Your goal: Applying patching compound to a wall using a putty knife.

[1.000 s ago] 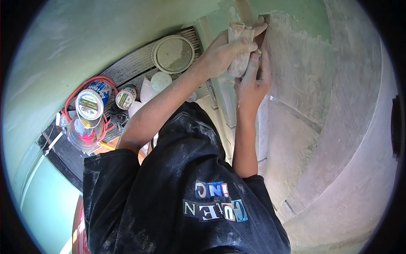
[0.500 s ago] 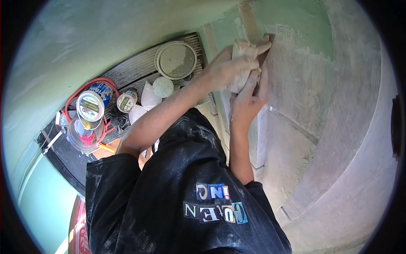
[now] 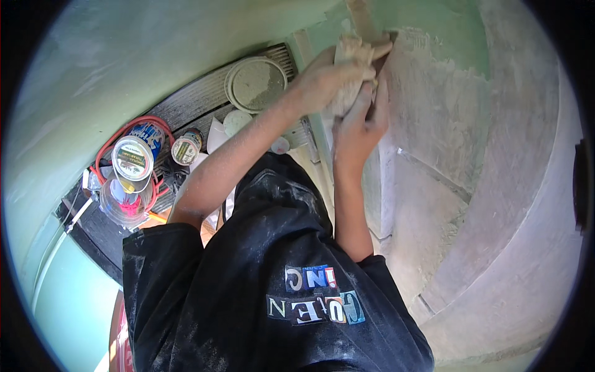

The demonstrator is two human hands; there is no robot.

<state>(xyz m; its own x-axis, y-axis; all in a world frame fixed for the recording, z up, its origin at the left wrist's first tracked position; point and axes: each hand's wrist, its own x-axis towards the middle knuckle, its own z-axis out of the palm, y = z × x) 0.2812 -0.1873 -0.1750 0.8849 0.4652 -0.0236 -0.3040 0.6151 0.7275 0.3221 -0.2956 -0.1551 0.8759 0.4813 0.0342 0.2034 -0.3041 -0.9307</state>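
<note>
Near the top centre, my left hand [image 3: 319, 84] is closed round a pale, dusty, crumpled pad or wrapped block [image 3: 344, 96], with fingers reaching past its top. Just below and to the right, my right hand [image 3: 361, 129] is closed at the lower part of the pad and on a dark brown flat piece [image 3: 382, 57] behind it, with a small yellowish bit showing by the thumb. Exactly which fingers grip which piece is partly hidden. Both hands are close to a patchy green and grey plastered surface [image 3: 434, 118].
At the left, a dark slatted board [image 3: 189, 105] holds a round dusty lid or tray [image 3: 254, 84], white tubs [image 3: 133, 158], a small can [image 3: 185, 149], red hose [image 3: 99, 155] and a clear container [image 3: 121, 201]. A green wall [image 3: 124, 68] curves along the left; pale plastered boards [image 3: 496, 204] fill the right.
Both hands, with the pad and dark piece, moved down toward me by half a second ago and have risen again since. The grip looks much the same.
</note>
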